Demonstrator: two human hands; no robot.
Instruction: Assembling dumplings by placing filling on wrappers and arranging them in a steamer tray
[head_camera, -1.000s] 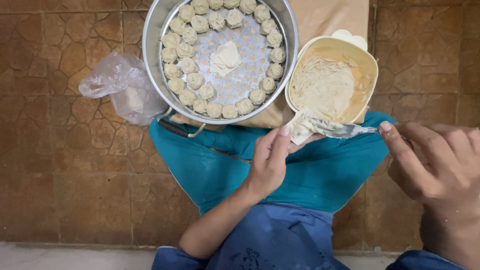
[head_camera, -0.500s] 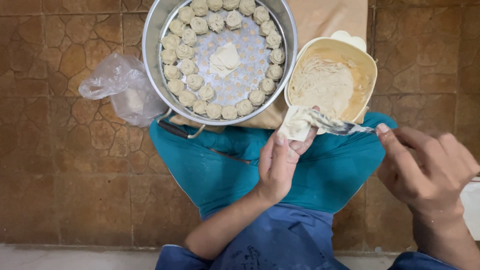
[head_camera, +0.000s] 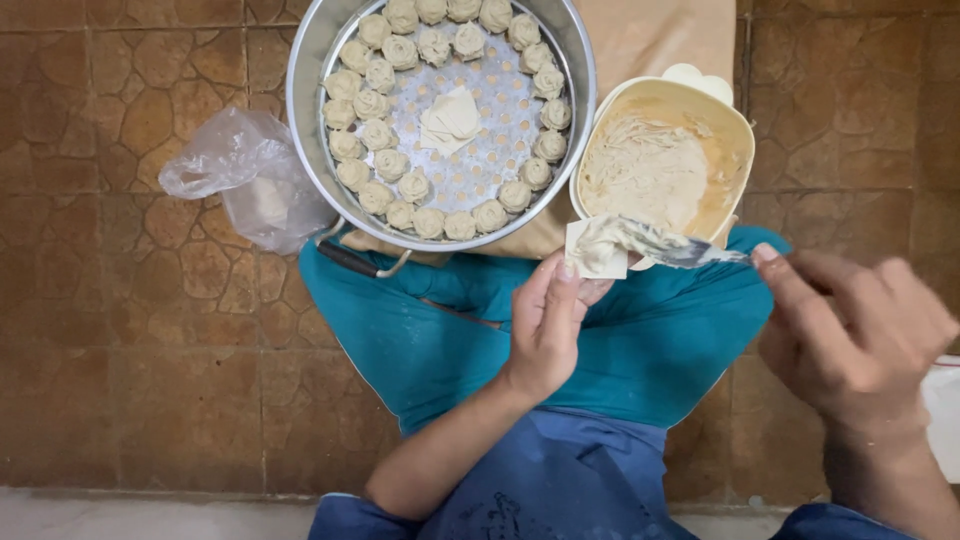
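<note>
My left hand (head_camera: 548, 325) holds a square dumpling wrapper (head_camera: 593, 255) on its fingertips, above my lap. My right hand (head_camera: 855, 335) grips a metal spoon (head_camera: 680, 247) whose bowl lies on the wrapper and spreads pale filling onto it. Just behind them stands a cream plastic bowl (head_camera: 735, 125) with pale filling (head_camera: 645, 170) inside. A round metal steamer pot (head_camera: 305, 110) sits to the left of the bowl, with several shaped dumplings (head_camera: 365, 135) ringed on its perforated tray and a few flat wrappers (head_camera: 450, 115) in the middle.
A crumpled clear plastic bag (head_camera: 245, 175) lies on the brown patterned floor tiles (head_camera: 130, 330) left of the pot. My crossed legs in teal fabric (head_camera: 440, 340) fill the centre. A tan mat (head_camera: 660, 35) lies under the pot and bowl.
My left hand has lifted the wrapper slightly toward the bowl's edge, and the spoon has slid further onto it, leaving more filling on the wrapper.
</note>
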